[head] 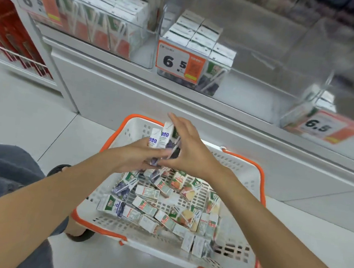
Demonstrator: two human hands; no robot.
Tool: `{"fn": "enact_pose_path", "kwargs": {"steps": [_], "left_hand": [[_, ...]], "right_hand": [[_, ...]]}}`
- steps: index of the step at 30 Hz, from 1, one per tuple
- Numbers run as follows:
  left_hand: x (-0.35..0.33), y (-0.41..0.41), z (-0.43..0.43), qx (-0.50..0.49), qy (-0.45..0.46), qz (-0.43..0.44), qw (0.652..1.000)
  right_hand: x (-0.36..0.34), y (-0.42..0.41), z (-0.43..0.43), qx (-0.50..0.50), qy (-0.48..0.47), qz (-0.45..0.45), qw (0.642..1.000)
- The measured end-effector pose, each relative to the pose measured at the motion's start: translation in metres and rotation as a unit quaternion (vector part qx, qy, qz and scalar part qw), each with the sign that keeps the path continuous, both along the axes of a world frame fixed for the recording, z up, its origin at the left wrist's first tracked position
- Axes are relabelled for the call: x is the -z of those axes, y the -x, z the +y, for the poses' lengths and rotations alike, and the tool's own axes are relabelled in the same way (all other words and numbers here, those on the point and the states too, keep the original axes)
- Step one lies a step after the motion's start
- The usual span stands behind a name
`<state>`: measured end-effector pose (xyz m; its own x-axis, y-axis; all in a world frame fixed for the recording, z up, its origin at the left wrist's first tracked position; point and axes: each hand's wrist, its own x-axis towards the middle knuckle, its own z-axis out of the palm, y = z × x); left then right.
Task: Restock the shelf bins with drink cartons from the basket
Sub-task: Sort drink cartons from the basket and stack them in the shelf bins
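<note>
Purple cartons (161, 139) gripped in curled left hand (134, 157), pressed by flat right hand (189, 149); stack should be squared before transfer to twelve-o'clock bin (255, 81).

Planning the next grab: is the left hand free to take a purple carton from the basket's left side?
Probably not yet: the left hand grips a bunch of cartons, the right hand pressed flat against them. Nothing covers the purple cartons in the basket, so they look reachable once that hand empties.

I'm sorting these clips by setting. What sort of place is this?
Most likely a shop aisle: clear shelf bins of drink cartons, orange price tags on their fronts, and a shopping basket on the floor.
</note>
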<state>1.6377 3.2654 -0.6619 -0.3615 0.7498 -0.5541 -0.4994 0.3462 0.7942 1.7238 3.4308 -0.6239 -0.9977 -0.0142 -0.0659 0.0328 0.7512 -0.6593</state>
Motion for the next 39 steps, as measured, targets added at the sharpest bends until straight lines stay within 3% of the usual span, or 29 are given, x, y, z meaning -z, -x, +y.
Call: {"fn": "enact_pose_path", "kwargs": {"steps": [2,4,5,9,12,15,18,21,23,24,26,28,30,32,34,39], "left_hand": [[-0.014,-0.001,0.009,0.007,0.005,0.03,0.999],[-0.029,0.002,0.016,-0.01,-0.006,0.027,1.0],[-0.039,0.003,0.02,-0.01,-0.019,0.019,1.0],[-0.091,0.008,0.045,0.078,-0.054,0.074,0.993],[-0.135,0.015,0.069,0.074,-0.078,0.148,0.983],[-0.171,0.034,0.092,0.0,-0.124,0.213,0.969],[-0.191,0.066,0.106,-0.041,-0.087,0.442,0.892],[-0.184,0.1,0.115,0.047,0.079,0.674,0.733],[-0.172,0.113,0.118,0.156,0.198,0.734,0.631],[-0.166,0.117,0.118,0.184,0.231,0.738,0.607],[-0.158,0.121,0.118,0.187,0.248,0.74,0.596],[-0.155,0.122,0.118,0.176,0.24,0.748,0.593],[-0.155,0.123,0.118,0.169,0.233,0.761,0.582],[-0.153,0.123,0.117,0.164,0.23,0.772,0.57],[-0.151,0.123,0.118,0.159,0.228,0.78,0.561],[-0.151,0.122,0.119,0.15,0.231,0.787,0.553]], "right_hand": [[-0.02,-0.004,0.014,0.049,0.154,-0.052,0.985],[-0.039,-0.009,0.03,0.109,0.319,-0.092,0.937],[-0.047,-0.011,0.037,0.122,0.358,-0.114,0.918],[-0.08,-0.01,0.059,0.129,0.4,-0.133,0.898],[-0.118,-0.004,0.075,0.091,0.37,-0.058,0.923],[-0.157,0.005,0.098,0.137,0.354,0.069,0.923],[-0.181,0.021,0.122,0.206,0.309,0.188,0.909],[-0.183,0.05,0.143,0.277,0.183,0.239,0.912],[-0.175,0.072,0.155,0.3,0.088,0.236,0.92],[-0.17,0.084,0.16,0.303,0.059,0.234,0.922],[-0.158,0.107,0.168,0.296,0.033,0.217,0.93],[-0.146,0.129,0.171,0.267,0.039,0.129,0.954],[-0.135,0.145,0.168,0.211,0.128,-0.014,0.969],[-0.125,0.153,0.169,0.172,0.258,-0.113,0.944],[-0.118,0.157,0.172,0.176,0.335,-0.139,0.915],[-0.115,0.161,0.164,0.183,0.312,-0.135,0.923]]}}
